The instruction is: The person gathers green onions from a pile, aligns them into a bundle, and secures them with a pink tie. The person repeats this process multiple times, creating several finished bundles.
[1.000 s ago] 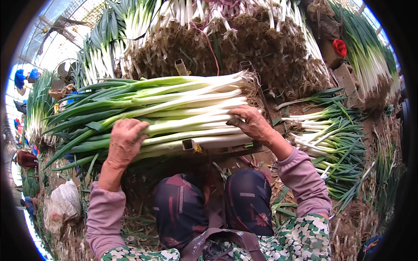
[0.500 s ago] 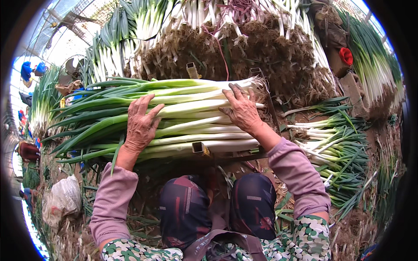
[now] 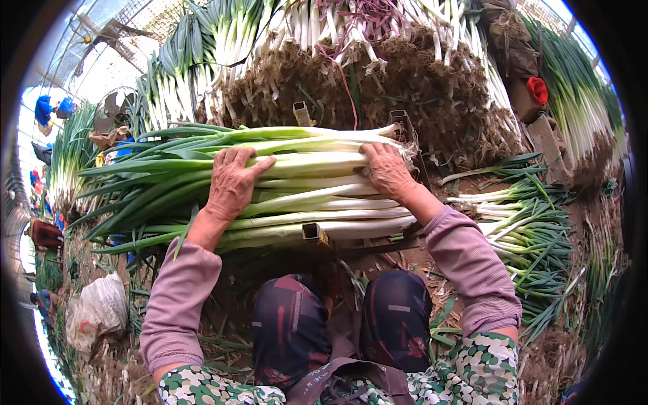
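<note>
A wide layer of long green onions point(image 3: 320, 204) lies across a metal rack in front of my knees, leaves to the left and white ends to the right. My left hand point(image 3: 231, 183) is closed over an upper stalk where green turns to white, its thumb on the right side. Near the root end, my right hand point(image 3: 391, 174) grips the same stalk with bent fingers; their tips are partly hidden. A square rack post point(image 3: 312, 233) rises at the near side. Another post point(image 3: 302, 113) stands behind the layer.
Upright green onions with soil-covered roots point(image 3: 418, 81) crowd the far side. A loose pile of smaller green onions point(image 3: 523, 236) lies at right. A crumpled white plastic bag point(image 3: 98, 307) sits at lower left, and a red cloth point(image 3: 537, 90) at the far right.
Both hands have shifted slightly right, and their spread fingers have drawn together over the upper stalk. Some stalks under them have shifted too.
</note>
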A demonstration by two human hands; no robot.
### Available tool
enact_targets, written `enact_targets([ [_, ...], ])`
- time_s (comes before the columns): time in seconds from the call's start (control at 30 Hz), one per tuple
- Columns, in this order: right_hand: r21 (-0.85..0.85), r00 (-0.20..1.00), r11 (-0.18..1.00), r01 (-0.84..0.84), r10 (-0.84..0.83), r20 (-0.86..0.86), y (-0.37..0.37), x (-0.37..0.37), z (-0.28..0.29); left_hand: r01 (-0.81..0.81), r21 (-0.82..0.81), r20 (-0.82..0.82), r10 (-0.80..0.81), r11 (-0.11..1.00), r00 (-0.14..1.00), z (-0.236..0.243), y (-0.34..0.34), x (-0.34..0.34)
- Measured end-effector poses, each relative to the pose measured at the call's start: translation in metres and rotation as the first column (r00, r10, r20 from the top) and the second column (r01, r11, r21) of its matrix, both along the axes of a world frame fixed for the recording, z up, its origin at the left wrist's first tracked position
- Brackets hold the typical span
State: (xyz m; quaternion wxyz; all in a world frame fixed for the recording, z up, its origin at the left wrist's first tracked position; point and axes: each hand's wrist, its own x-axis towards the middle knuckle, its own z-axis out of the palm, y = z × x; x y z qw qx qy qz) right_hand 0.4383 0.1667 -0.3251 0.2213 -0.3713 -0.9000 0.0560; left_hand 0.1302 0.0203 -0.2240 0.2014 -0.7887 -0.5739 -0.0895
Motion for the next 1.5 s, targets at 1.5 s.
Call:
enact_targets([
  [1.5, -0.932, -0.128, 0.101, 0.348, -0.98, -0.153, 0.02, 0.405, -0.242, -0.237, -0.25, -0.071, 0.226, 0.939, 0.971, -0.055, 0.059, 0.022],
])
